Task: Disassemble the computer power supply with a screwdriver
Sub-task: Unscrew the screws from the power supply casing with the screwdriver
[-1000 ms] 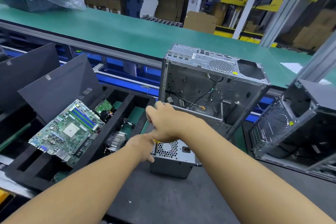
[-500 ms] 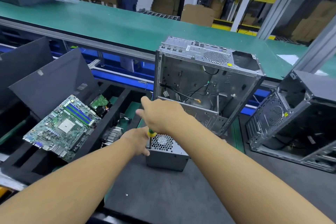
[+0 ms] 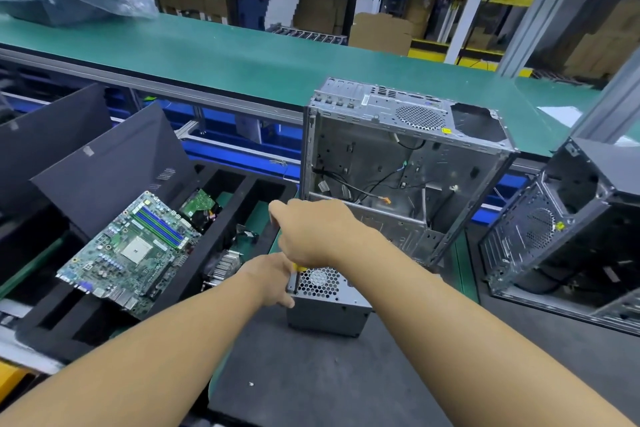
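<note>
Grey metal power supply box (image 3: 329, 312) with a honeycomb fan grille stands on the dark rubber mat (image 3: 311, 374), the left hand (image 3: 273, 279) gripping its upper left edge while the right hand (image 3: 311, 232), just above, is fisted round a yellow-handled screwdriver (image 3: 298, 269) whose shaft points down at that corner. A corner screw seems to be the step in hand, so the shaft should sit square in the screw head under firm downward pressure, with the box braced against twisting. Behind stands an open silver computer case (image 3: 381, 163), then the green conveyor belt (image 3: 242, 59).
</note>
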